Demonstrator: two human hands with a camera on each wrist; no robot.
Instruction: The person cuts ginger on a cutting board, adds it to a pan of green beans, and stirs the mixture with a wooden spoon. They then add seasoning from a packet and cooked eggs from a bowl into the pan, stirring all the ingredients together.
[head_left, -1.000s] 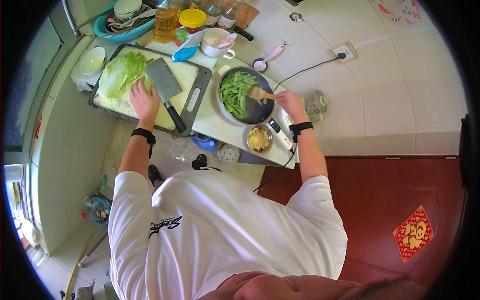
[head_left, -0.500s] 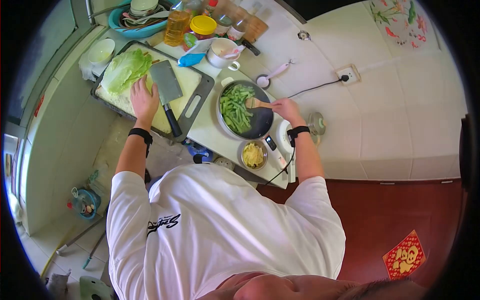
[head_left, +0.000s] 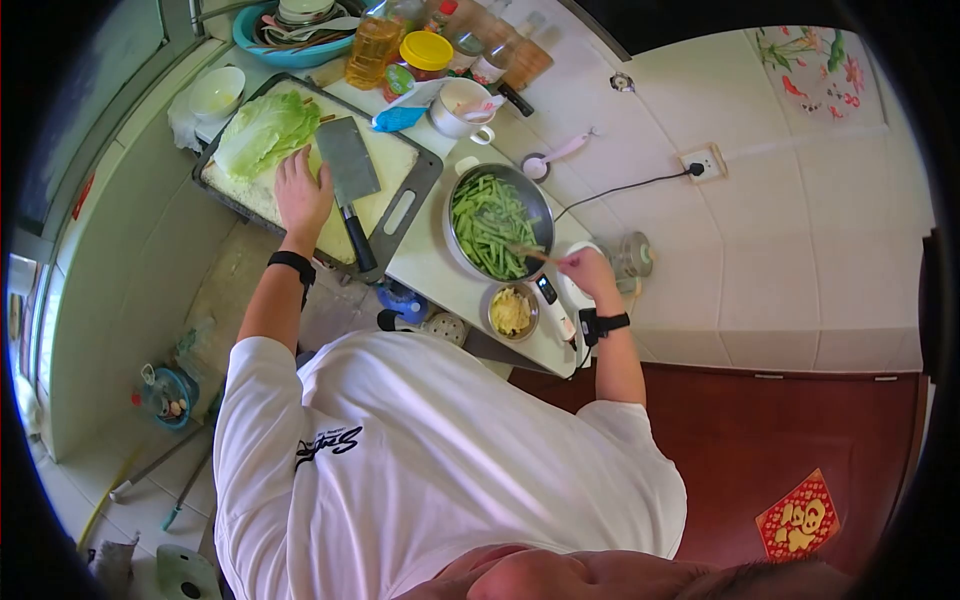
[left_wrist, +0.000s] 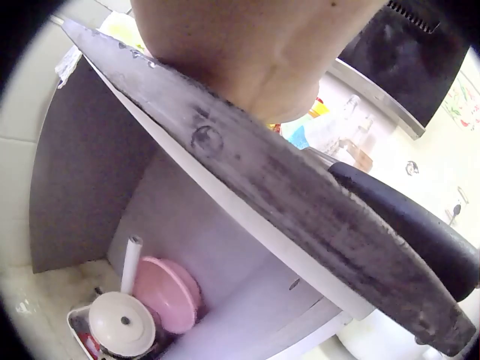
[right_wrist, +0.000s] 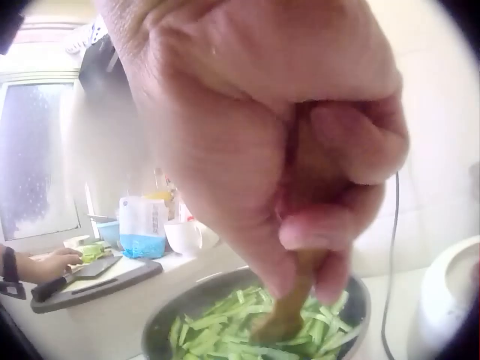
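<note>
The right hand [head_left: 584, 271] curls tightly round the handle of a wooden spatula [right_wrist: 289, 300], whose pale brown blade dips into the green beans [head_left: 492, 225]. The beans are cut into short, bright green strips, glossy, and lie heaped in a dark pan [head_left: 540, 215] on the white counter [head_left: 425, 255], just beside a small bowl of yellow food [head_left: 511, 311]. The left hand [head_left: 303, 192] rests flat, fingers relaxed, on the cutting board [head_left: 405, 165], between a cabbage leaf [head_left: 265, 132] and a cleaver [head_left: 350, 180] lying near it.
</note>
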